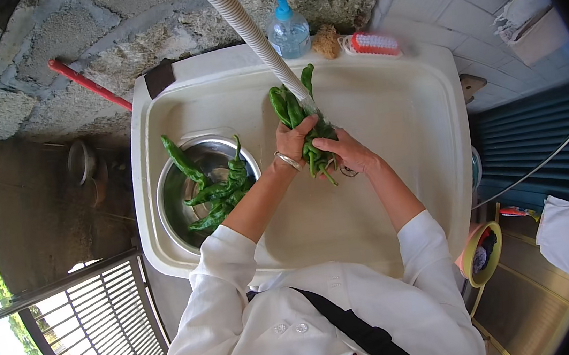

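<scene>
While the left hand (292, 140) clasps a bunch of green peppers (294, 110) over the sink (384, 187), the right hand (348, 150) grasps its 4 o'clock side. A ribbed hose (244, 24) drops from 11 o'clock, hiding part of it. At 8, the left forearm (259, 203) blocks a steel bowl's (164, 209) edge. A soap bottle (289, 39) stands at 12.

The peppers (294, 110) have smooth, glossy skin and the bowl (211, 159) is shiny metal. The hose (246, 24) is ribbed, matt plastic. The sink (394, 158) looks smooth, the stone wall (168, 19) rough and matt
</scene>
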Available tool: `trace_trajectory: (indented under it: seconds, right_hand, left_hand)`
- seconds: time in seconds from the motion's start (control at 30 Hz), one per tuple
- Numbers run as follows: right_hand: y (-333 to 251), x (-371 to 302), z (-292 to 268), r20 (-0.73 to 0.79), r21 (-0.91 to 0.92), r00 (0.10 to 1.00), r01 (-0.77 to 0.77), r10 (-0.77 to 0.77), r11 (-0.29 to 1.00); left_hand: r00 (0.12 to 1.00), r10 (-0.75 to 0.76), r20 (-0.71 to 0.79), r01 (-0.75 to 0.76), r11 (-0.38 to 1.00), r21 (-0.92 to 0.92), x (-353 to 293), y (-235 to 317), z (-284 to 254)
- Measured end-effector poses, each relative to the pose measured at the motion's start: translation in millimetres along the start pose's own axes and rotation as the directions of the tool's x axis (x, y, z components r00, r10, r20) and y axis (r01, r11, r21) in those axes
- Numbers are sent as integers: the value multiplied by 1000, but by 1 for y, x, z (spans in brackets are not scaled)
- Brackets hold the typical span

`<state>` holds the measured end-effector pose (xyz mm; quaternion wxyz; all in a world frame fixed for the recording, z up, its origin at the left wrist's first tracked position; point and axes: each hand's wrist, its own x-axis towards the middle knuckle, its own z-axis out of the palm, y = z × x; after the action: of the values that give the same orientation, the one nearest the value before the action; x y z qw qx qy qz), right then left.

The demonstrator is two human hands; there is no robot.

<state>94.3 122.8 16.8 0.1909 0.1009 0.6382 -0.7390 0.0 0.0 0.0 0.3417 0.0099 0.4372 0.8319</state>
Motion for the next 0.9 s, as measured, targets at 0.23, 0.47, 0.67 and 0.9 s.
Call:
trace_trajectory:
  seconds: [0.23,0.47,0.67,0.9]
  right_hand:
    - [30,-40,-1,93,306,989,79,-113,949]
    - [28,-67,-20,-163,144,987,20,4,989]
    - [25,-69,-9,-214,55,977,13,-1,998]
    - [-40,-29,5,-523,-238,668,482,-530,843]
  left_hand:
    - [952,-302,-49,278,922,-268,-50,36,-33]
    - [827,519,215,-417,310,854,-116,159,-56]
    - [925,326,197,-139,-195,971,-122,147,-126]
    - [868,400,293,-265,-126,956,-99,137,-150]
